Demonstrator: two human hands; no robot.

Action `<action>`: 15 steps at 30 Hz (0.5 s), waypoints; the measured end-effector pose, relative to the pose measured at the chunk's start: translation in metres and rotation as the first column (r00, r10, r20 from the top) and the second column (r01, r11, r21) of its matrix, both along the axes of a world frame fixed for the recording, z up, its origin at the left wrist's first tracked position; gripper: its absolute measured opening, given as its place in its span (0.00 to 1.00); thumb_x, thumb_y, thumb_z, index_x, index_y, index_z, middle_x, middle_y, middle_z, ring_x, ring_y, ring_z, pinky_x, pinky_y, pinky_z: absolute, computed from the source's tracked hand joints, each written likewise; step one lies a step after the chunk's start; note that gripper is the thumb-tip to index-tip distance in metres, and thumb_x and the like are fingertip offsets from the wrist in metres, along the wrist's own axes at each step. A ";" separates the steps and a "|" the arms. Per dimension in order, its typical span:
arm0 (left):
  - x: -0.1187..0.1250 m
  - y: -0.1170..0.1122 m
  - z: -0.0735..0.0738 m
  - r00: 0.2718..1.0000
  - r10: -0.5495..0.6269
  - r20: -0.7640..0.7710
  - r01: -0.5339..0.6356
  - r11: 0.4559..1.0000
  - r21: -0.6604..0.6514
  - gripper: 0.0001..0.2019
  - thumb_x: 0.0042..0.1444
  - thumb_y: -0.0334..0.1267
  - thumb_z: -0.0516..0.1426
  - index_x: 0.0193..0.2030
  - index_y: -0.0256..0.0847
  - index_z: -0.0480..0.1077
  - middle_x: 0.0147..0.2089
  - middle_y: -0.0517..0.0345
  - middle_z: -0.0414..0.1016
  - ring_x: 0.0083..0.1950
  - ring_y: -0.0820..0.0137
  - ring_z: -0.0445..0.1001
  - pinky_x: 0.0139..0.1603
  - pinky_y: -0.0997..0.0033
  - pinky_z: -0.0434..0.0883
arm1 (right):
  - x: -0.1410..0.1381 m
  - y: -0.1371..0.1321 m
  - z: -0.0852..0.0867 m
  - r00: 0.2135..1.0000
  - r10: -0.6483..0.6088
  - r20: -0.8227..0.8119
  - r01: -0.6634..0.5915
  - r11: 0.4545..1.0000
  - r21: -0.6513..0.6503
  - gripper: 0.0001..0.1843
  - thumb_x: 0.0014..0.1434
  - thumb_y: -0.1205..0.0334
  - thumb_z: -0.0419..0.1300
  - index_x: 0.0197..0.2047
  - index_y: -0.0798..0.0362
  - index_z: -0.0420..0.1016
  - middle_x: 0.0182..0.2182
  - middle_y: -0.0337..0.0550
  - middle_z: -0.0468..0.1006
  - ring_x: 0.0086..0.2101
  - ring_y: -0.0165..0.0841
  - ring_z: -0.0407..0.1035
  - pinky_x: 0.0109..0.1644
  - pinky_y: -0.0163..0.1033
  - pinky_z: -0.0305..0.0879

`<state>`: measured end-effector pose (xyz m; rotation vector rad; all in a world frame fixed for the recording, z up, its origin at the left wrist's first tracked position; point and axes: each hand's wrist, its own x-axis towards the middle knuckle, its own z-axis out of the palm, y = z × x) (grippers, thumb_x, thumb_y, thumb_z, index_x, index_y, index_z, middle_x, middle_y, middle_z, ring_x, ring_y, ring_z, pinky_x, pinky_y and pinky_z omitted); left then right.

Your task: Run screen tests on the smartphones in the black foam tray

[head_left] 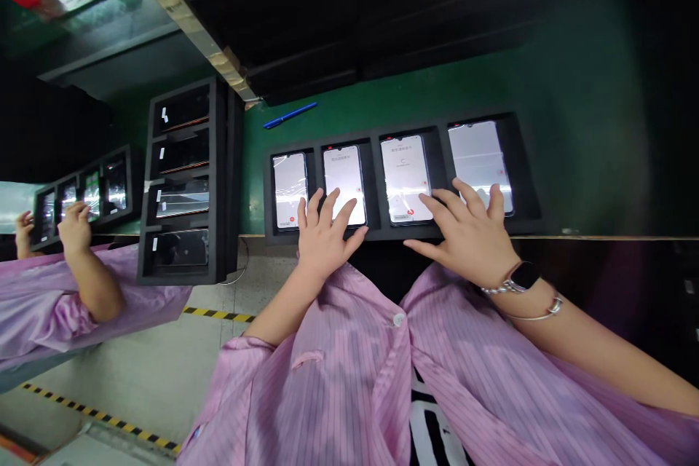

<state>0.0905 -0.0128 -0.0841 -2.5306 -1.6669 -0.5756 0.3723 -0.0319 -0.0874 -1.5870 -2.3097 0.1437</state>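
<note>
This is an electronics factory line. Smartphones (405, 178) lie lit up in black foam trays (269, 196) on a green anti-static bench mat (573, 124). The people here wear pink striped smocks (328, 378), and yellow-and-black hazard tape (218, 314) runs along the pale floor (125, 378) beside the bench.

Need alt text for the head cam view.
Left hand and watch-wearing right hand rest on white-lit smartphones in a black foam tray on a green bench. The person wears a pink striped smock; a blue pen lies beyond the tray.
</note>
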 end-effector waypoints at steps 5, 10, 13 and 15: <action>0.001 0.000 0.001 1.000 0.010 0.000 -0.010 0.999 -0.034 0.26 0.66 0.56 0.60 0.66 0.51 0.73 0.70 0.49 0.71 0.75 0.45 0.61 0.78 0.37 0.50 | 0.038 -0.002 0.009 0.983 -0.163 -0.080 0.170 0.982 0.087 0.41 0.69 0.36 0.55 0.73 0.55 0.58 0.65 0.66 0.68 0.68 0.62 0.59 0.72 0.76 0.48; 0.000 0.002 0.000 1.000 -0.007 0.006 0.007 1.000 0.009 0.27 0.66 0.54 0.60 0.69 0.49 0.70 0.70 0.48 0.71 0.75 0.44 0.61 0.78 0.38 0.50 | 0.072 -0.008 -0.003 0.945 -0.325 -0.039 0.326 0.946 -0.001 0.40 0.70 0.38 0.49 0.75 0.55 0.55 0.61 0.66 0.72 0.66 0.66 0.60 0.68 0.84 0.44; 0.000 0.003 0.000 1.000 -0.011 0.011 0.010 1.000 0.011 0.28 0.66 0.54 0.60 0.69 0.48 0.70 0.70 0.46 0.71 0.75 0.43 0.61 0.77 0.36 0.51 | 0.073 -0.009 -0.012 0.930 -0.367 0.004 0.367 0.929 -0.053 0.40 0.70 0.40 0.50 0.75 0.55 0.53 0.62 0.63 0.72 0.68 0.63 0.57 0.70 0.81 0.45; -0.001 0.003 0.000 1.000 -0.007 0.007 0.007 1.000 0.003 0.28 0.66 0.55 0.60 0.69 0.47 0.70 0.70 0.45 0.71 0.75 0.42 0.61 0.77 0.36 0.52 | 0.071 -0.009 -0.015 0.922 -0.387 0.010 0.387 0.921 -0.050 0.40 0.70 0.39 0.50 0.75 0.56 0.53 0.62 0.61 0.73 0.69 0.61 0.56 0.71 0.76 0.48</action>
